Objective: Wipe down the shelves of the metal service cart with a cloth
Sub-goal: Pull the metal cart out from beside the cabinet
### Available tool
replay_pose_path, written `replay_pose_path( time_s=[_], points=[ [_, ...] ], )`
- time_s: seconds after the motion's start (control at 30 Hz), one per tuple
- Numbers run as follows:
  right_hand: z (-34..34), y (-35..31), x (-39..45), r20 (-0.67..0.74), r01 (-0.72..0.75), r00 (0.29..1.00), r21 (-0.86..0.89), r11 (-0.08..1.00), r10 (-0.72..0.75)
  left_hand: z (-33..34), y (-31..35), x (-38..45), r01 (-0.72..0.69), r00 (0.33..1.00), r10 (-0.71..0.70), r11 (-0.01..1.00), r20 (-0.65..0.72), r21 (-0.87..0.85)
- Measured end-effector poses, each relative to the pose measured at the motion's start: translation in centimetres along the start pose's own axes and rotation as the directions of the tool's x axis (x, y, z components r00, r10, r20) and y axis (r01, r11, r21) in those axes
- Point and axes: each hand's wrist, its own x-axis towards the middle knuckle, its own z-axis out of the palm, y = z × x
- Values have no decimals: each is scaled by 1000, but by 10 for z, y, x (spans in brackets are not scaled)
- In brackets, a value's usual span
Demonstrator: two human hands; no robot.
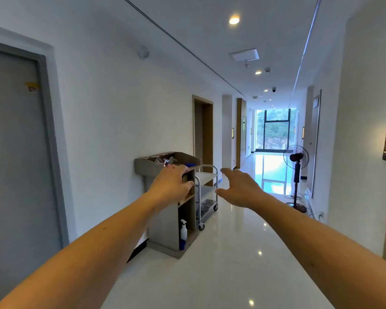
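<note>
Corridor with a glossy white tiled floor (221, 264) runs ahead of me, and both bare arms are stretched out in front of the camera. My left hand (169, 184) hangs in the air with the fingers loosely bent and holding nothing; it overlaps my view of the grey cabinet-style housekeeping stand (165, 219) against the left wall, but I cannot tell whether it touches anything. My right hand (239, 188) is spread, thumb and fingers apart and relaxed, also empty.

The silver metal service cart with three shelves and small caster wheels (206, 192) stands on the floor just beyond the grey stand, near the left wall and well apart from both hands. Something flat lies on its bottom shelf, too small to make out.

A white spray bottle (183, 230) sits upright in the stand's lower open compartment. A dark blue item, possibly cloth, rests on top of the stand. A black pedestal fan (296, 175) stands by the right wall, farther down.
</note>
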Motion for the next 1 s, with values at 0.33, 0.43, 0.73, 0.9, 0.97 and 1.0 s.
replay_pose_path(
  time_s=[0.33, 0.43, 0.73, 0.9, 0.97, 1.0],
  points=[
    [20, 100, 92, 42, 0, 999, 20, 1000, -1, 90, 10, 102, 56, 998, -56, 998, -13, 25],
    [32, 121, 116, 73, -31, 997, 19, 999, 29, 113, 3, 133, 44, 999, -44, 999, -6, -1],
    [71, 159, 209, 77, -94, 992, -37, 995, 97, 174, -46, 234, 34, 999, -35, 998, 18, 47],
    [101, 163, 279, 56, -106, 993, -29, 994, 107, 199, -92, 307, 15, 1000, -16, 999, 22, 31],
    [112, 163, 311, 50, -111, 992, -37, 993, 112, 206, -113, 337, 15, 1000, -16, 1000, 25, 25],
    [117, 163, 326, 46, -116, 992, -41, 992, 117, 209, -124, 352, 12, 999, -13, 1000, 32, 22]
  ],
)
